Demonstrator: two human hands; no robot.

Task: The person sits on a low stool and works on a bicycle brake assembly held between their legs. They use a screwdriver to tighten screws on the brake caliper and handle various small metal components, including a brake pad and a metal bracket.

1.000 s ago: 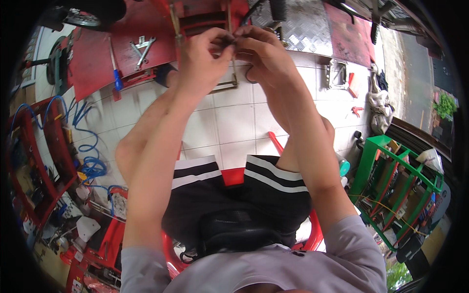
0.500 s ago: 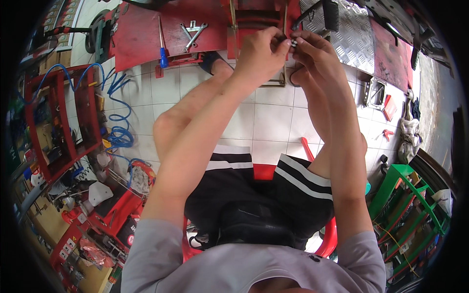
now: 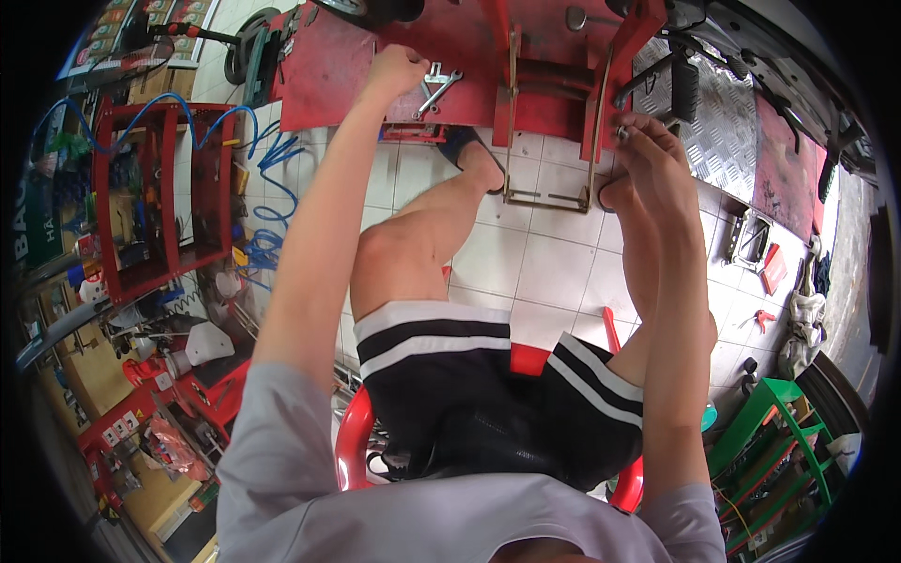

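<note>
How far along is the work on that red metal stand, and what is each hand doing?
Done: nothing looks finished. In hand: the right hand pinches a small silver fastener against the red metal stand; the left hand reaches beside the silver wrenches lying on the stand's red platform. Left: the wrenches still lie there unheld, so tightening seems pending.

My black shorts [image 3: 488, 394] carry white stripes; beyond them, silver wrenches [image 3: 437, 86] lie on the red platform [image 3: 338, 70].
</note>
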